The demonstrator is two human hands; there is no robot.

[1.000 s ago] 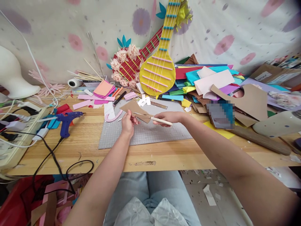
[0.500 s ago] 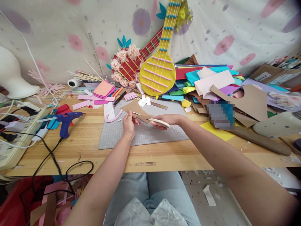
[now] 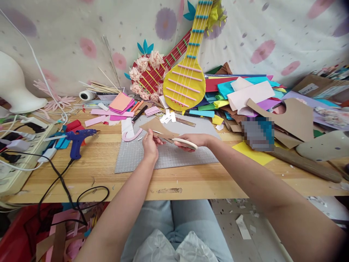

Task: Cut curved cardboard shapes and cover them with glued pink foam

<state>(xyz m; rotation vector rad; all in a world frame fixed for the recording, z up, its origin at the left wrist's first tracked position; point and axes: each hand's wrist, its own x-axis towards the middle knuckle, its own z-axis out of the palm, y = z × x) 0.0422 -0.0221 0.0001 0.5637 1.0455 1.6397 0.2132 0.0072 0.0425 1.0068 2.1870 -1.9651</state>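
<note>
Between finger and thumb, my left hand grips a piece of brown cardboard by its near edge. My right hand is closed around the pale handles of a pair of scissors. The blades point left and lie along the cardboard, close to my left fingers. Both hands hover over a grey cutting mat. A pink curved strip lies on the mat's left part, by a white piece of paper. Small white pieces and a ruler lie just behind the cardboard.
A blue glue gun with a black cord rests at left beside a power strip. Yellow and red paper instruments lean on the back curtain. Coloured sheets and cut cardboard are piled at right.
The scissors' blades have moved slightly against the cardboard, and the cardboard's angle has changed a little. Both hands stay in nearly the same place. The whole view has shifted very slightly.
</note>
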